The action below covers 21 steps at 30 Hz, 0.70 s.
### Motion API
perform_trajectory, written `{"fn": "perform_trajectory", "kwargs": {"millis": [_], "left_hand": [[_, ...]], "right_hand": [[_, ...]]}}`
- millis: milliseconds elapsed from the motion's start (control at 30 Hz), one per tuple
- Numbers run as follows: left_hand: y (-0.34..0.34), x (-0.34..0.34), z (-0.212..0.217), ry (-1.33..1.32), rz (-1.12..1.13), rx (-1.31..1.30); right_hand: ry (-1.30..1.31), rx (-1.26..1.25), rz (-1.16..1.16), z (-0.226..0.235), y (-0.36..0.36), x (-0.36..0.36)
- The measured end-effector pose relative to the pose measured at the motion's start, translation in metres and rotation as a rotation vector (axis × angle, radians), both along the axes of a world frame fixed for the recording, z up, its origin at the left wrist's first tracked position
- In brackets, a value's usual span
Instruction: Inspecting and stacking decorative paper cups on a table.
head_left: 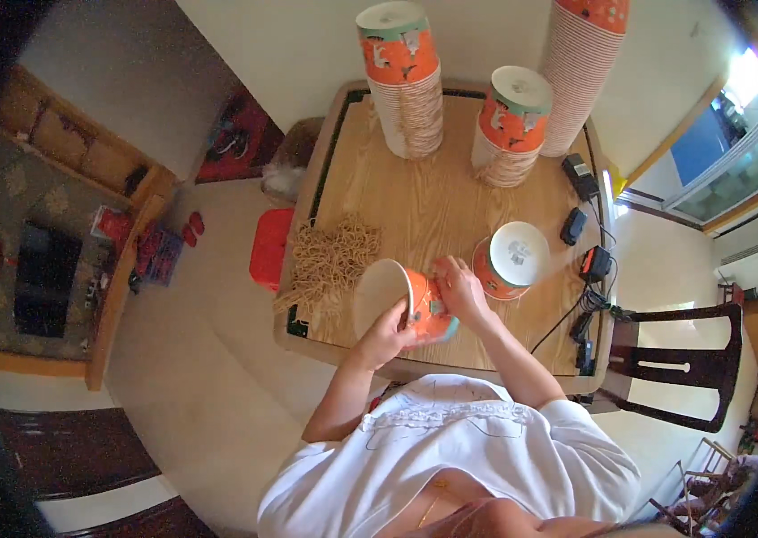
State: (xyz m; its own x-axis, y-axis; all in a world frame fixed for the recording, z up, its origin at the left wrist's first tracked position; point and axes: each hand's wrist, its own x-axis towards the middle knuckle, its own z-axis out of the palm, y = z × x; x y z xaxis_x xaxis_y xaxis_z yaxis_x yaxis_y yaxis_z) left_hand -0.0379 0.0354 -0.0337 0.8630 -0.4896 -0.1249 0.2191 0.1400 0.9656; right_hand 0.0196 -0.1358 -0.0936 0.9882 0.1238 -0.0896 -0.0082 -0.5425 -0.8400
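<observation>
An orange paper bucket [426, 296] with a white inside and green base band lies tilted over the table's near edge, its mouth turned left. My left hand [385, 336] grips it at the rim and near side, thumb along the edge. Against its far right side rest the curled fingers of my right hand [459, 291]; whether they also pinch a cord is too small to tell. Left of the bucket lies a tangled pile of tan cords [334, 255]. Another orange bucket [519, 255] stands upside down right of my right hand, with a thin cord around it.
Tall stacks of upturned buckets stand at the back: a left stack [407, 108], a shorter middle stack [509, 125] and a right stack [580, 72]. Black adapters [580, 177] and cables [589, 300] line the right edge. A red stool [271, 249] and dark chair [684, 366] flank the table.
</observation>
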Motion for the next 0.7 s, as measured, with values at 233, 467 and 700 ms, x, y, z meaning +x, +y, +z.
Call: {"fn": "perform_trajectory", "kwargs": {"millis": [233, 467, 700], "left_hand": [[0.002, -0.001, -0.022, 0.186, 0.127, -0.095], [-0.002, 0.001, -0.013, 0.177, 0.165, -0.092], [0.003, 0.003, -0.017, 0.308, 0.259, -0.197]], "right_hand": [[-0.523, 0.067, 0.281, 0.056, 0.002, -0.028], [-0.521, 0.101, 0.399, 0.053, 0.000, -0.027], [-0.526, 0.017, 0.484, 0.054, -0.007, -0.023]]}}
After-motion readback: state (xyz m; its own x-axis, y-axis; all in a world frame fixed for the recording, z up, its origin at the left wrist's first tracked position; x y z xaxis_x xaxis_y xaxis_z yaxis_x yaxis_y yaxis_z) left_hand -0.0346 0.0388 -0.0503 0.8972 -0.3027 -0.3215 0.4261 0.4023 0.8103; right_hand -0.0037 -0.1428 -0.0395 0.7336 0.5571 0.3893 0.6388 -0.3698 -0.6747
